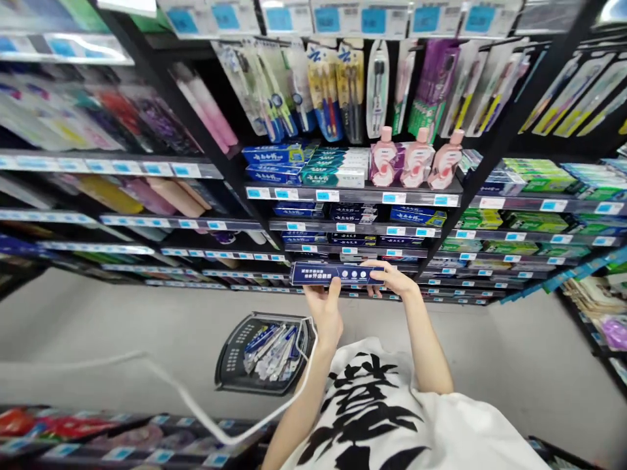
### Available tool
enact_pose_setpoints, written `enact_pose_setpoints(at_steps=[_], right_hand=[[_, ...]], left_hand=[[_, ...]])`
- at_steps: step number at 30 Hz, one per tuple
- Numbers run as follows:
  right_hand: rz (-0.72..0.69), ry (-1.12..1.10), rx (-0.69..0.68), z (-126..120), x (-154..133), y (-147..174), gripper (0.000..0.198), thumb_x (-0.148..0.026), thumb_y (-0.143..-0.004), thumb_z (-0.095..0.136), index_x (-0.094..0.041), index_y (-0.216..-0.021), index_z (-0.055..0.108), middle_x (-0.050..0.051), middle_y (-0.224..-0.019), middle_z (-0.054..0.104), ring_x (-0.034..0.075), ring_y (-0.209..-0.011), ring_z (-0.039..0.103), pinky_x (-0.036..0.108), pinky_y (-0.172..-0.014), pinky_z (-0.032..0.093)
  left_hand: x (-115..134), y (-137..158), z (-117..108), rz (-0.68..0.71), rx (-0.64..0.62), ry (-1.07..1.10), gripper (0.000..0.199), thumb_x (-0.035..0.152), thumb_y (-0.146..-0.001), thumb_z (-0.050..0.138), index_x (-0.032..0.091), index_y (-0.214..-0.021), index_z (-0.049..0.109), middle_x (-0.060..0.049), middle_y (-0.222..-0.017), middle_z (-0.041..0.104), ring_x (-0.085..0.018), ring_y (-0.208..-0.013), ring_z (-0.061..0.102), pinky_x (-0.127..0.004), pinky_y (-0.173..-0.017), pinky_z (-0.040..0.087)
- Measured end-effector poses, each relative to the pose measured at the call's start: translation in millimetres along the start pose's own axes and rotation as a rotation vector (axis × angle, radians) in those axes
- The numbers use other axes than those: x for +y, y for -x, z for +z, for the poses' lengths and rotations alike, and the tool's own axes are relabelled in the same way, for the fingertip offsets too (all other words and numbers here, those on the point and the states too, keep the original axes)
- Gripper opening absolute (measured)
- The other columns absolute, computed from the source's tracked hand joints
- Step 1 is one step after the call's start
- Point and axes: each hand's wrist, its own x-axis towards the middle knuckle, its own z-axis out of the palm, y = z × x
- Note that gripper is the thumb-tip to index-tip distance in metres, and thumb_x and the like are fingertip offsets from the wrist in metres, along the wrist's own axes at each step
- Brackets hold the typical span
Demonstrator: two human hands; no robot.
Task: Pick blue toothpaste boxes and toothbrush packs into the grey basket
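At far left, shelves (98, 164) of packaged goods line the aisle; a white cord (183, 391) runs in from the left, passing in front of a black basket (219, 365) that sits on the grey floor with several slim packs (277, 349) inside; next, the left hand (326, 313) grips a dark blue box (344, 273) from below, thumb on its printed face; the box lies level in front of the lower shelves; the right hand (392, 279) grasps its right end; farther right, pink bottles (416, 163) stand on a shelf, then green boxes (541, 176)
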Motion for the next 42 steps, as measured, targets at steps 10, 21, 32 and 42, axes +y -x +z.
enact_pose_setpoints(at_steps=[10,21,32,42], right_hand=[[-0.182,0.156,0.156,22.9,-0.3,-51.7,0.085,-0.039,-0.064,0.090,-0.028,-0.136,0.046,0.008,-0.125,0.062,0.027,-0.116,0.060,0.040,-0.098,0.050],[0.175,0.102,0.275,40.9,46.8,-97.3,0.074,-0.035,-0.045,0.097,-0.021,-0.112,0.068,0.004,-0.103,0.068,0.022,-0.092,0.063,0.033,-0.088,0.050],[0.435,0.363,0.412,63.4,81.7,-127.6,0.068,-0.036,-0.049,0.096,-0.019,-0.108,0.066,0.004,-0.099,0.070,0.020,-0.088,0.064,0.034,-0.085,0.053],[0.627,0.323,0.503,71.3,87.8,-109.6,0.067,-0.049,-0.047,0.093,-0.028,-0.105,0.068,0.003,-0.100,0.072,0.026,-0.093,0.067,0.047,-0.095,0.051]], left_hand=[[7.4,-45.6,-39.3,-0.185,0.207,0.244,0.065,0.036,-0.071,0.088,0.025,-0.127,0.058,-0.010,-0.130,0.067,-0.022,-0.112,0.067,-0.035,-0.092,0.057],[-14.6,-78.6,-97.9,-0.209,0.204,0.236,0.062,0.033,-0.073,0.086,0.026,-0.126,0.055,-0.007,-0.128,0.067,-0.020,-0.114,0.067,-0.032,-0.100,0.054],[-53.0,-123.5,-165.1,-0.488,0.226,0.121,0.062,0.037,-0.068,0.086,0.023,-0.122,0.058,-0.006,-0.114,0.069,-0.023,-0.097,0.071,-0.036,-0.086,0.059],[-65.5,-145.5,-205.0,-0.539,0.186,0.182,0.059,0.044,-0.070,0.084,0.025,-0.123,0.068,-0.008,-0.115,0.075,-0.030,-0.098,0.073,-0.037,-0.077,0.064]])
